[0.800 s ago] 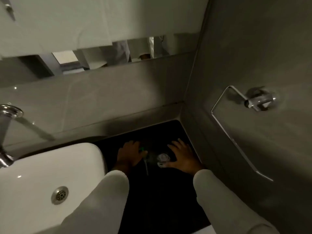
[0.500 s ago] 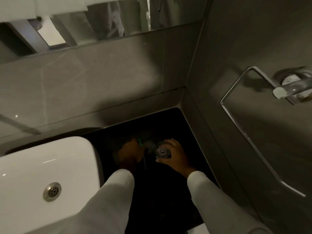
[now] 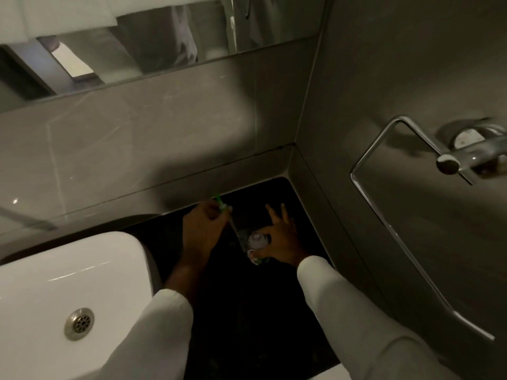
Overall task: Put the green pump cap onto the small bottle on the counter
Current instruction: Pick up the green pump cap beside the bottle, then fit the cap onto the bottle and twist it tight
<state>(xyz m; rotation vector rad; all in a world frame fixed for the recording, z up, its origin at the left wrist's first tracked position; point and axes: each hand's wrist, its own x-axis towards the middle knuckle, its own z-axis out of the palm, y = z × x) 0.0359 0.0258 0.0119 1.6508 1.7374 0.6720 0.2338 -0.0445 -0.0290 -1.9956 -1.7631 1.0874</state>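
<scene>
A small clear bottle stands on the black counter, seen from above with its open neck showing. My right hand grips the bottle from the right with thumb and forefinger, the other fingers spread. My left hand is closed around the green pump cap, whose green tip sticks out above the fist. The pump's thin dip tube slants down and right from the cap toward the bottle's mouth. The dim light hides whether the tube's end is inside the neck.
A white sink basin with a metal drain lies to the left. Grey tiled walls close the corner behind and to the right. A chrome towel ring juts from the right wall. A mirror runs along the top.
My left hand has lifted the pump cap up off the counter, so its tube now slants toward the bottle. My right hand went from resting flat beside the bottle to gripping it.
</scene>
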